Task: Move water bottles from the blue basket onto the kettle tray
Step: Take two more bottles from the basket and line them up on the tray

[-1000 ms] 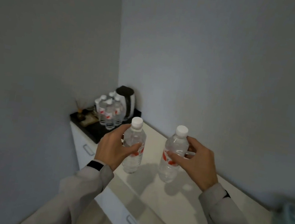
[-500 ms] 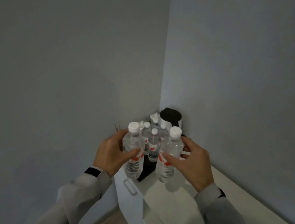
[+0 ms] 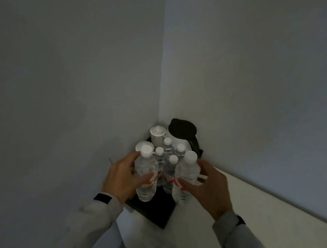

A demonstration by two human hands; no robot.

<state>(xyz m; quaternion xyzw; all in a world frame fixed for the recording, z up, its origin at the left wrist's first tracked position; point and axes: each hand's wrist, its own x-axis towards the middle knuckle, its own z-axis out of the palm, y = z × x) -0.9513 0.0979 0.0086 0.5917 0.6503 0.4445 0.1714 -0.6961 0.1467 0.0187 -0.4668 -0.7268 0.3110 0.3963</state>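
Both bottles carried in from desk to over the tray: left hand grip wraps one bottle, right hand the other; set-down is next.

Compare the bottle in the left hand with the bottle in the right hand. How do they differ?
The left bottle hangs over the tray's bare front; the right bottle hangs at its right edge. The left hand wraps the left bottle from the left; the right hand wraps the right bottle from the right. Both are clear, white-capped, red-labelled, upright.
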